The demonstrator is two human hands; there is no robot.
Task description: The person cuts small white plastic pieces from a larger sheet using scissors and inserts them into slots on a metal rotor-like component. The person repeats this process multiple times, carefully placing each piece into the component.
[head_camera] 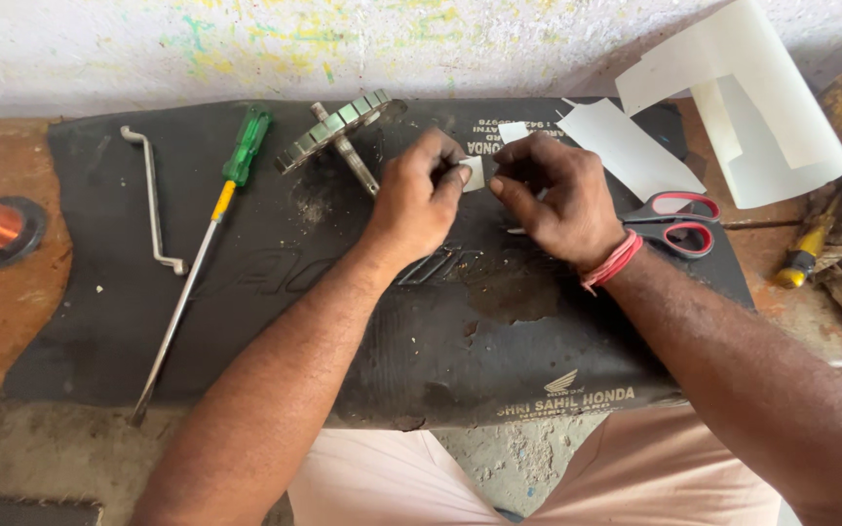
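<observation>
Small paper slip (475, 173) pinched between left hand (419, 200) and right hand (557, 195).
Risk of tearing or dropping onto grimy black mat (275, 292) (thin slip, thumb-and-finger grip only); scissors (674, 222) lying just beside the right wrist.

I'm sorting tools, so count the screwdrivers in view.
2. The long green-handled screwdriver lies on the black rubber mat, left of the left hand. The short yellow-handled screwdriver lies at the right edge. Others may be hidden.

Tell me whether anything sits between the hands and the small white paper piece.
Nothing visible does. The left hand and right hand already pinch the small white paper piece between their fingertips above the black rubber mat. The toothed metal rotor lies behind the left hand, and the scissors lie beside the right wrist.
</observation>
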